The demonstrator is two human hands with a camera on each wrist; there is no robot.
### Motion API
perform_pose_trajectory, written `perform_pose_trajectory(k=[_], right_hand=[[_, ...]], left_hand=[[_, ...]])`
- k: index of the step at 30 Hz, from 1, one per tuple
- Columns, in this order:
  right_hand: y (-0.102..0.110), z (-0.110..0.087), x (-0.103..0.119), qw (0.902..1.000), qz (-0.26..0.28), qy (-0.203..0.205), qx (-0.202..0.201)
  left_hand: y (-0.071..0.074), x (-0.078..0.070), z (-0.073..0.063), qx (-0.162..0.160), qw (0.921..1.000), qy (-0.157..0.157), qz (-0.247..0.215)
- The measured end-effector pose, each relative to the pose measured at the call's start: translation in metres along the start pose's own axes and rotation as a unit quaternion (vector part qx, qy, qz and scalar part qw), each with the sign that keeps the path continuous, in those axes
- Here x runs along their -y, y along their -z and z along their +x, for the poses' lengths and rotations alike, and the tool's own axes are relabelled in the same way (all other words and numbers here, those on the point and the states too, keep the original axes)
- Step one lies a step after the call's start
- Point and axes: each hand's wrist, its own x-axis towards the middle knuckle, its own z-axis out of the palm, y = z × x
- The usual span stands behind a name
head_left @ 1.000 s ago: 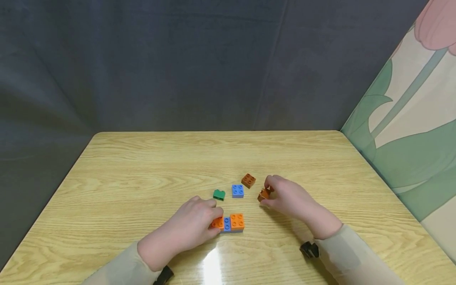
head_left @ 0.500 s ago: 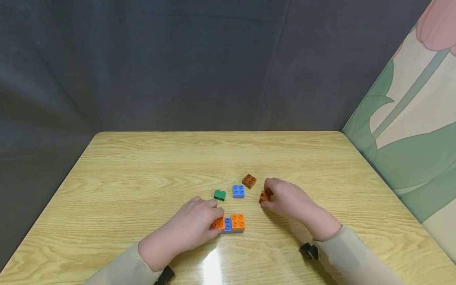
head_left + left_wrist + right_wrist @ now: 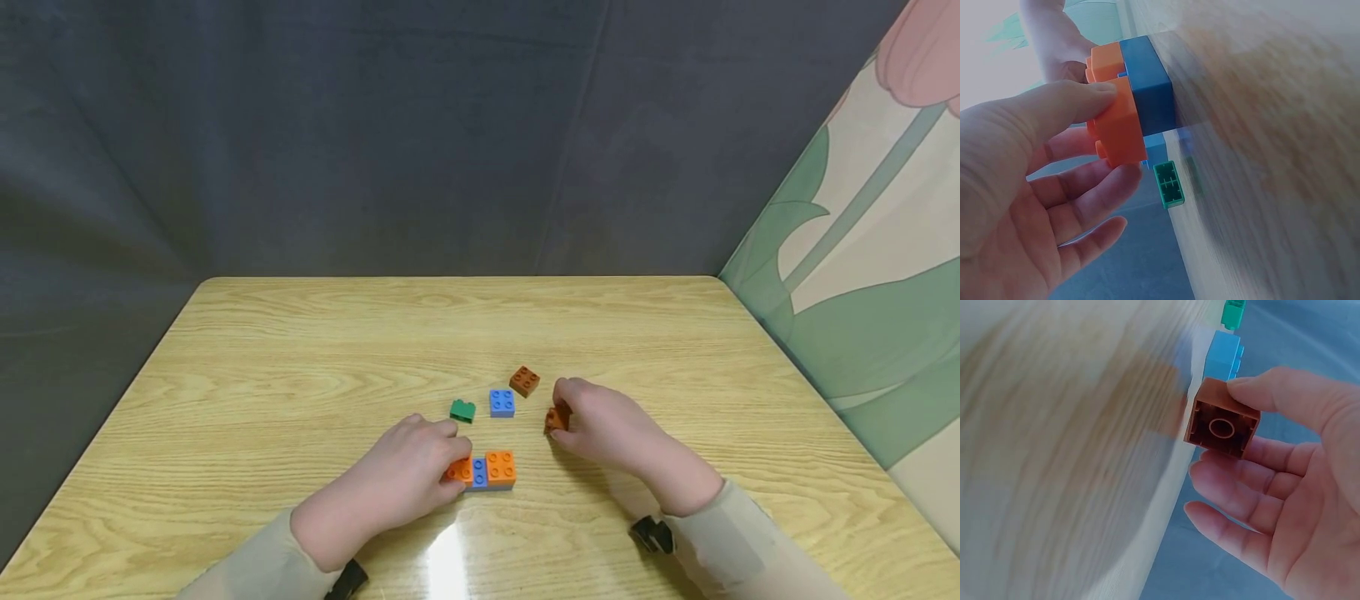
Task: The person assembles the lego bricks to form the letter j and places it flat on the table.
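Observation:
In the head view my left hand [image 3: 408, 467] grips the left end of a small toy-brick build, thumb and fingers on an orange brick [image 3: 1121, 125]. That brick sits on a long blue brick [image 3: 1152, 94], with a second orange brick [image 3: 500, 467] at its right end. The orange brick's left end is hidden by my fingers. Off to the right, my right hand [image 3: 611, 425] pinches a brown brick [image 3: 554, 419] between thumb and fingers, close over the table. This brick is turned on its side: its hollow underside [image 3: 1221, 428] faces the right wrist camera.
Behind the build lie a small green brick [image 3: 462, 411] and a square blue brick [image 3: 502, 403], studs up on the blue one. Another brown brick [image 3: 524, 381] rests slightly farther back. The wooden table [image 3: 315, 350] ends at a dark curtain [image 3: 390, 150].
My right hand has lowered slightly toward me with the brown brick, which has tilted further onto its side. My left hand and the build look the same.

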Motion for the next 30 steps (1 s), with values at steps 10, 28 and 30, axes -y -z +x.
perform_pose_trajectory(k=[10, 28, 30], right_hand=[[-0.001, 0.000, 0.002, 0.9999, 0.008, 0.009, -0.003], [0.001, -0.001, 0.011, 0.9977, 0.060, 0.019, -0.023], [0.001, 0.000, 0.012, 0.9977, 0.062, 0.017, -0.023]], left_hand=[[0.001, -0.001, 0.000, 0.002, 1.0000, 0.002, -0.003], [-0.001, 0.001, -0.001, 0.000, 1.0000, 0.002, -0.006], [0.000, 0.001, -0.001, -0.001, 1.0000, 0.002, -0.008]])
